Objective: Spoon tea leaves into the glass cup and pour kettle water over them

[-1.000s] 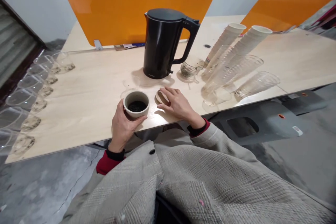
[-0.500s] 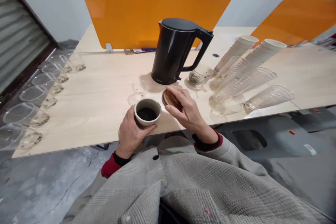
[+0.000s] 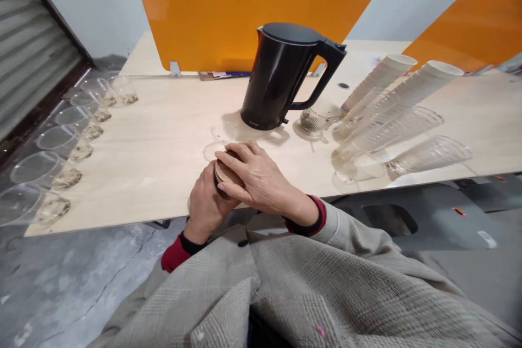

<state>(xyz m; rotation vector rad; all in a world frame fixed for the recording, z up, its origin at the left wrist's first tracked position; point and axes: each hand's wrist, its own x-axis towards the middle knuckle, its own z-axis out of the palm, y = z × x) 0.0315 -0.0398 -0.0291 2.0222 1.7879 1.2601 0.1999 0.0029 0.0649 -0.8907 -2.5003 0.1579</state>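
While the left hand wraps a mostly hidden cup, the right hand grips the lid above: likely light, stiff, best held by its rim.

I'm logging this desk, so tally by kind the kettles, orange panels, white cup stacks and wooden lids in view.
Black kettle: 1
Orange panels: 2
White cup stacks: 2
Wooden lid: 1
Total: 6

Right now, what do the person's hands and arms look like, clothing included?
The left hand and right hand wear no gloves. Red cuffs and black bands show at the wrists, below greyish, faintly checked coat sleeves.
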